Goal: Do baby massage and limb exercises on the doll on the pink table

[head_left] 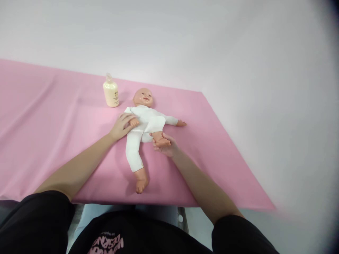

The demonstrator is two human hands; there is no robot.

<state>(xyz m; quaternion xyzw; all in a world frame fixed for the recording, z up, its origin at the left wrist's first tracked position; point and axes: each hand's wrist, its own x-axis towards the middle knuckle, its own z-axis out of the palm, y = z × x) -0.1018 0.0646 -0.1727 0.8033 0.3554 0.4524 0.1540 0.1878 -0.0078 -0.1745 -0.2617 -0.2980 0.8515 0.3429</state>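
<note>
left hand (122, 127): arm outstretched, fingers curled | right hand (164, 144): arm outstretched, fingers cupped

Legible text, one item:

1. Black fabric top (137, 240) worn by the person, bottom edge of the view: pink printed lettering (106, 244), seen upside down from the head camera. One word appears to read "DESIGN"; the rest of the print is cut off by the frame and cannot be read.

2. Small cream-coloured plastic bottle with a clear cap (110, 92), standing on the pink cloth: a small dark mark and fine print lines on its front, too small to read.
</note>
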